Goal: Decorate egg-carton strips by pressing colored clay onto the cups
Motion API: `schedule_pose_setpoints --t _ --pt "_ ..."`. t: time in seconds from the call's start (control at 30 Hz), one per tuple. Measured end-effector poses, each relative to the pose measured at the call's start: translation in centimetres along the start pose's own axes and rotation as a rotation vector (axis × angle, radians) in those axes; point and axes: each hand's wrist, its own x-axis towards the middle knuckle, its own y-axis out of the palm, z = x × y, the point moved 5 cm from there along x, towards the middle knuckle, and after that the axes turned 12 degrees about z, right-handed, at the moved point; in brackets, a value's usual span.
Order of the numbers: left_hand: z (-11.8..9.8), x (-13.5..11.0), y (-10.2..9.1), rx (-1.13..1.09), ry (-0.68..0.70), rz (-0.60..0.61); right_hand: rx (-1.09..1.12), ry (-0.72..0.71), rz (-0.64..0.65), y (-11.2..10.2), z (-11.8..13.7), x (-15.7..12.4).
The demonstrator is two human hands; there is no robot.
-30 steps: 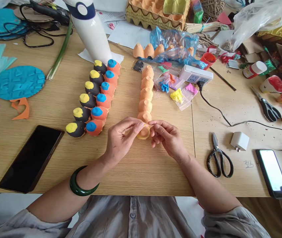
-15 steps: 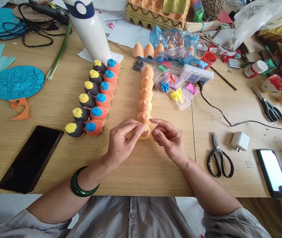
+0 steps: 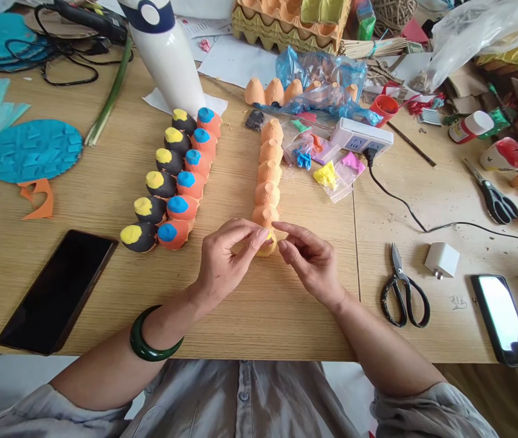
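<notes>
My left hand (image 3: 228,255) pinches a small yellow bit of soft clay (image 3: 269,235) between thumb and forefinger. Facing it, my right hand (image 3: 314,263) has its forefinger and thumb apart, close to the yellow bit, while the other fingers curl in. Under the fingertips lies an orange egg-carton strip (image 3: 267,193) of several bumps, its near end partly hidden by my hands. To the left stand two painted strips side by side: a black strip (image 3: 160,208) with yellow clay tops and an orange-red strip (image 3: 192,208) with blue tops.
A yellow clay lump (image 3: 326,176) lies on a plastic bag beside a white power strip (image 3: 362,136). Scissors (image 3: 400,292), a charger (image 3: 441,260) and a lit phone (image 3: 503,319) sit right. A dark phone (image 3: 58,292) rests left; a white bottle (image 3: 170,67) stands behind.
My right forefinger and thumb have shifted slightly left, nearer the yellow clay. My left hand keeps its pinch almost unmoved.
</notes>
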Motion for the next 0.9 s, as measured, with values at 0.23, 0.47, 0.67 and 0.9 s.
schedule_pose_setpoints --t 0.23,0.47,0.67,0.9 --pt "-0.3 0.0 0.4 0.050 0.126 0.022 -0.033 -0.057 -0.041 0.3 0.3 0.0" --pt "-0.1 -0.1 0.6 0.035 0.156 0.030 -0.085 -0.056 -0.047 0.2 0.4 0.0" --pt "0.3 -0.2 0.3 -0.057 0.041 0.025 0.048 0.051 -0.112 -0.3 -0.1 0.2" --pt "0.1 -0.1 0.3 -0.083 0.045 0.035 0.136 0.112 -0.074 -0.1 -0.6 0.3"
